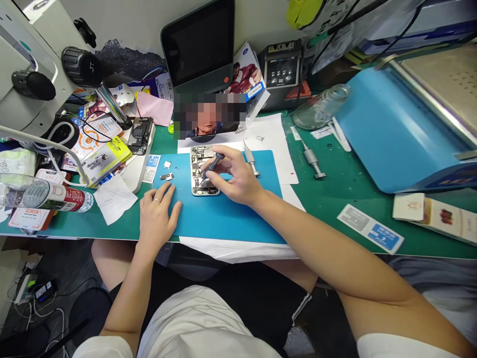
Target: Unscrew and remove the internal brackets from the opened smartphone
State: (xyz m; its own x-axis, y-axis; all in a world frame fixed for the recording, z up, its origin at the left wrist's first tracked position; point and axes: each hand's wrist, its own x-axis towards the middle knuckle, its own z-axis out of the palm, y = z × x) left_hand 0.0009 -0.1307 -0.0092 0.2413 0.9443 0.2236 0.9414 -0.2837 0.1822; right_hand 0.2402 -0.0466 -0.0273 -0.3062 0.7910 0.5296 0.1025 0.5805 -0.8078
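An opened smartphone (194,171) with its inner parts exposed lies on the blue mat (223,219). My right hand (238,174) is over its right side, fingers closed round a small dark screwdriver (213,164). The tool tilts, its thin tip pointing down into the phone's lower left. My left hand (158,211) rests on the mat's left part, empty, with the fingers apart and a ring on one. Just beyond its fingertips lie a small metal phone part (167,176) and a silvery plate (167,164). A second screwdriver (251,159) lies right of the phone.
Another screwdriver (311,160) and a glass jar (322,107) are to the right, near a blue machine (387,124). On the left are a plastic bottle (55,195), a battery box (104,161) and another opened phone (140,134). A dark-screened device (201,44) stands behind.
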